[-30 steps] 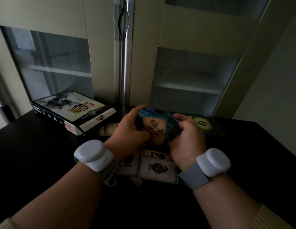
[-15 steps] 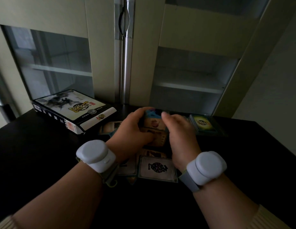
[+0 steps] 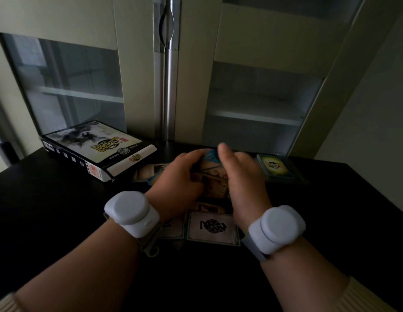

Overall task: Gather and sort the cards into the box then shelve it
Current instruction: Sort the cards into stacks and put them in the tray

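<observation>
here the left hand [image 3: 178, 183] and the right hand [image 3: 243, 176] were closed from either side around a small stack of cards [image 3: 210, 176], fingers curled over its edges, the left grip seeming to bear it while the right grip's fingertips reached over the far edge. the stack was held just above the dark surface [image 3: 61, 210], well to the right of the box [image 3: 99, 149], which lay flat and closed near the cabinet [image 3: 196, 75].

more loose cards sat below and around the held stack: a pale-backed card [image 3: 213, 226] just nearer the person, a green-backed card [image 3: 276, 166] just to its right, and another card [image 3: 148, 173] peeking out between the stack and the box.

the step in hand looked like squaring up what had been gathered. done well, it would call for tapping the stack's edges level before reaching for more, keeping the left grip firm so nothing fanned out, and sliding each loose card off the surface by its edge. the box would need opening before any sorting could go in. slick card faces could slip if squeezed unevenly.
</observation>
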Demonstrator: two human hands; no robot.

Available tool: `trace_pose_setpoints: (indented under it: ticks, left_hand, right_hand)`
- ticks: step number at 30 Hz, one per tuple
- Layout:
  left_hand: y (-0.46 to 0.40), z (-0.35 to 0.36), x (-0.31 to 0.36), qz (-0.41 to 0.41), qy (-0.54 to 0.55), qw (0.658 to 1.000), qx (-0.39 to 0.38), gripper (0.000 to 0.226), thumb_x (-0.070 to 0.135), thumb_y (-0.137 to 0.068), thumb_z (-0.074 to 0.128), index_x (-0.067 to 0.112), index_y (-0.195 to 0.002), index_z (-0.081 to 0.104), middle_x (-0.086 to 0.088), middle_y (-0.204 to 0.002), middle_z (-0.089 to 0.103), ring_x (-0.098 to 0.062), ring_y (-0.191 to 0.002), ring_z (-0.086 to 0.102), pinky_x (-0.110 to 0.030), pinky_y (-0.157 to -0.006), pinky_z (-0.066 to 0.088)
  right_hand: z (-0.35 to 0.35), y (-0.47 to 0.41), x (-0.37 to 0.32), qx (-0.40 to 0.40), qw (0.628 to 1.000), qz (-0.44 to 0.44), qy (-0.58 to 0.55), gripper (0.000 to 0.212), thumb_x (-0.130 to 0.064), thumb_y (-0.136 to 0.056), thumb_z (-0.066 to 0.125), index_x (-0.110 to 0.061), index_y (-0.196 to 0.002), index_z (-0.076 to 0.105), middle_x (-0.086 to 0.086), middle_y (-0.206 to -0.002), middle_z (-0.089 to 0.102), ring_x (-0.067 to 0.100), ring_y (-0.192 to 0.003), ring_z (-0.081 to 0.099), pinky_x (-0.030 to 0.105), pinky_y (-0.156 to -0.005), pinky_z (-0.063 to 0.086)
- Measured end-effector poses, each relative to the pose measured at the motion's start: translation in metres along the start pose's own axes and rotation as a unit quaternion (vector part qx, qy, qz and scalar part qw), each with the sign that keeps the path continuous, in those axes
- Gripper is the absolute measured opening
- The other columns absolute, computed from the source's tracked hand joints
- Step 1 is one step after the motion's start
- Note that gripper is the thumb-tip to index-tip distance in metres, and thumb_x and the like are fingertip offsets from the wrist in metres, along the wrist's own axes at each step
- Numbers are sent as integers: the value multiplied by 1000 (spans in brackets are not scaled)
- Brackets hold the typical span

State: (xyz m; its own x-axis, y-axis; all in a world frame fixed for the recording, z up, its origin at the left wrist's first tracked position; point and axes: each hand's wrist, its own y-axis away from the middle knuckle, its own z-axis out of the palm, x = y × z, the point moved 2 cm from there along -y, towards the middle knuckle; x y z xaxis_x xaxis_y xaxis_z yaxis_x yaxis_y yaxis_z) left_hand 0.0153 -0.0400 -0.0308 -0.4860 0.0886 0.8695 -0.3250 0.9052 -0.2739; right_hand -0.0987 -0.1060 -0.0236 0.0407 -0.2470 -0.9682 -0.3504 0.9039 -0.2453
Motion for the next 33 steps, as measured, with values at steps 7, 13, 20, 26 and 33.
trace_pose_setpoints:
  ticks: [7, 13, 20, 26, 33]
  left_hand:
    - [-1, -1, -3, -14, -32, 999, -3, 83, 8, -71, 72, 39, -138, 34, 0, -135, 46, -14, -117, 53, -35, -93, 52]
    - [1, -1, -1, -3, -49, 999, -5, 84, 9, -70, 72, 40, -139, 34, 0, -133, 44, -15, -118, 50, -35, -99, 48]
    - [3, 0, 3, 14, -69, 997, -13, 84, 5, -73, 70, 41, -140, 34, 2, -131, 41, -11, -118, 48, -26, -101, 44]
    - [0, 0, -3, -2, -65, 998, -9, 85, 10, -71, 73, 37, -141, 32, 2, -138, 46, -12, -120, 51, -32, -99, 48]
    - [0, 0, -5, -2, -68, 998, -2, 84, 12, -71, 73, 34, -141, 32, 2, -137, 49, -11, -120, 51, -34, -99, 48]
  right_hand:
    - [-11, -10, 5, 60, 996, 37, -55, 15, -29, -69, 46, -20, -59, 52, 17, -78, 53, 35, -81, 53, 49, -83, 48]
    - [-7, -5, 1, 69, 994, 57, -68, 58, -75, -57, 53, -22, -79, 66, 16, -96, 67, 34, -94, 64, 54, -88, 51]
    - [-7, -5, 5, 58, 998, -8, -12, 27, -51, -64, 60, -26, -57, 54, -12, -55, 54, 14, -61, 56, 37, -60, 52]
    - [-10, -10, 12, 74, 987, 71, -121, 19, -29, -65, 49, -23, -47, 53, -4, -62, 48, 18, -67, 49, 41, -63, 43]
    - [-14, -10, 5, 65, 997, 26, 19, 31, -42, -73, 37, -24, -73, 62, 6, -90, 64, 27, -91, 61, 53, -84, 51]
